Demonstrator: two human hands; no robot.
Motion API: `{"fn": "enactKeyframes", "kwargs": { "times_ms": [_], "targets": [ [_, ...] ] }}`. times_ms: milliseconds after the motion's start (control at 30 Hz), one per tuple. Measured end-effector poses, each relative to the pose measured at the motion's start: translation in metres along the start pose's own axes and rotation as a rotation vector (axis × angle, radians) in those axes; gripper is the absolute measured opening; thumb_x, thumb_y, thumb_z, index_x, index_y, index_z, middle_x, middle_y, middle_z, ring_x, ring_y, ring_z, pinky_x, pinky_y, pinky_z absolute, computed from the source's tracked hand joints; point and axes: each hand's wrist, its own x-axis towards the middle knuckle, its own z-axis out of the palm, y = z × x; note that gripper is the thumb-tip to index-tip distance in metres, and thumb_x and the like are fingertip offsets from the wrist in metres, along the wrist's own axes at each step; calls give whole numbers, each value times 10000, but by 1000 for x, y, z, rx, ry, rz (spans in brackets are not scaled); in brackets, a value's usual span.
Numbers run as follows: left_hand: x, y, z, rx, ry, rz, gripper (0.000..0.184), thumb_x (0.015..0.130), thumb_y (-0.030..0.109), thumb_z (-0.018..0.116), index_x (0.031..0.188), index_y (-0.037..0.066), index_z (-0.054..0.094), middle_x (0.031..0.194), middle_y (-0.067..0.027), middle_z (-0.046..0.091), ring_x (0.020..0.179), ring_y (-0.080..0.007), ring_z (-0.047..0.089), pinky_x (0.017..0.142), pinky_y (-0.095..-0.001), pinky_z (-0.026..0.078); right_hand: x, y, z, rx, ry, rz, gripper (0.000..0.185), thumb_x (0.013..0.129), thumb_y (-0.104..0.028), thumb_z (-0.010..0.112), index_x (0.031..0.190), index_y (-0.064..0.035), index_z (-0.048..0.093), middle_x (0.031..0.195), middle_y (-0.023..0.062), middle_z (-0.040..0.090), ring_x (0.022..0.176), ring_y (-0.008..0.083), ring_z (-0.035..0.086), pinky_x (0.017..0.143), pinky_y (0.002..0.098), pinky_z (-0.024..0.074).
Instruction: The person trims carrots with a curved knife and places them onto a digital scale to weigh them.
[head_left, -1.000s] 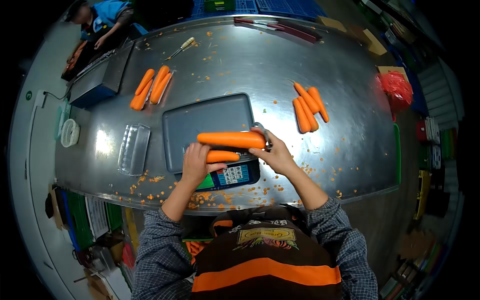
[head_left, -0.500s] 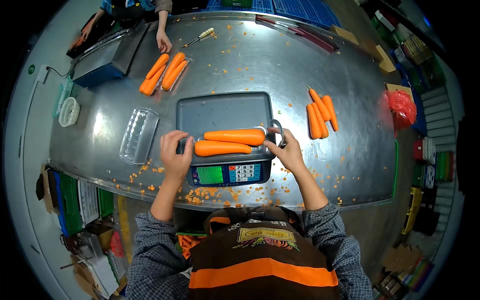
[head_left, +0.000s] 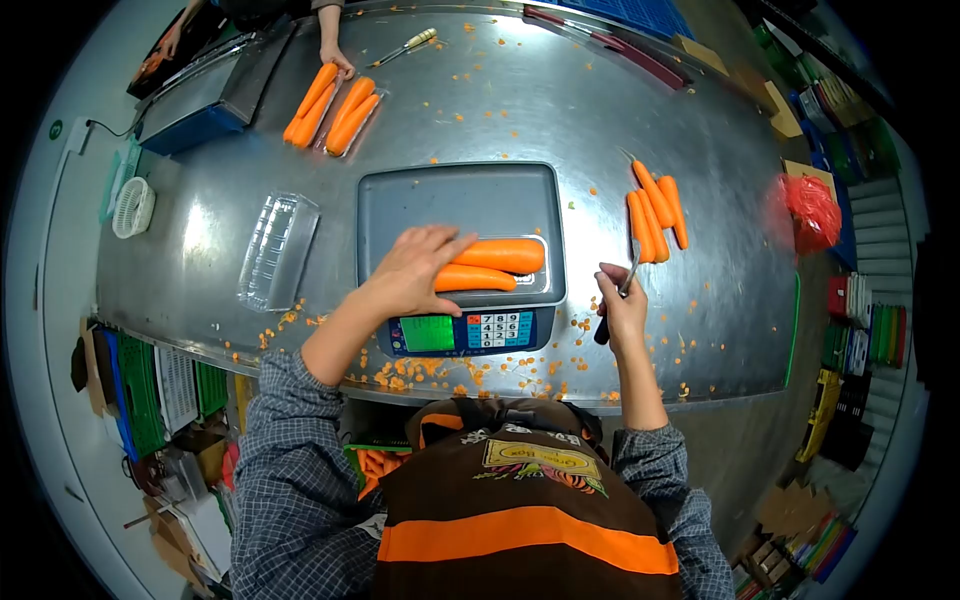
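Two long orange carrots [head_left: 500, 256] lie side by side in a transparent plastic tray [head_left: 531, 283], on the near part of the dark grey rectangular platform of a digital scale [head_left: 455, 195] on the metal table [head_left: 725, 300]. Their long axes run left to right, nearly parallel, roughly along the near edge of the scale. The far carrot points its broad, rounded end right; the near carrot shows a narrower right end that stops short of its neighbour's. Both left ends are hidden under the left hand [head_left: 412, 272].

The left hand spreads its fingers over the carrots, thumb on the near side; I cannot tell whether it grips them or only rests there. The right hand [head_left: 627, 308] is closed around a metal-bladed tool with a dark handle [head_left: 601, 332], its blade pointing away, just beside four loose orange carrots [head_left: 655, 215] on the right; whether they touch is unclear.

The step in hand looks like setting or weighing the pair, as the green display [head_left: 428, 335] is lit. Reading a settled weight would call for the left hand off the load; lifting either carrot, for a firmer hold.
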Motion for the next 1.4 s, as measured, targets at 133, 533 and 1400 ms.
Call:
{"fn": "enactKeyframes", "kwargs": {
  "times_ms": [133, 533, 1400],
  "targets": [
    [10, -12, 6, -94, -25, -41, 784, 648, 317, 853, 1352, 112, 575, 1221, -141, 589, 1130, -321, 551, 978, -429, 430, -2, 31, -7, 7, 42, 31, 219, 932, -151, 703, 1100, -13, 672, 799, 8, 632, 520, 63, 488, 472, 236, 421],
    [96, -180, -39, -266, 604, -637, 688, 625, 304, 859, 1230, 60, 639, 1125, -193, 658, 1052, -358, 635, 934, -406, 513, -18, 38, -25, 176, 243, 143, 206, 945, -129, 658, 1118, -17, 645, 873, 58, 684, 511, 72, 484, 469, 227, 419],
    [-81, -166, -62, -8, 855, -875, 171, 949, 116, 614, 1003, -23, 698, 984, -169, 677, 911, -329, 653, 825, -381, 508, -32, 68, -7, 13, 171, 334, 174, 932, -155, 688, 1066, -46, 663, 854, 36, 668, 511, 76, 493, 471, 238, 414]
  ]
}}
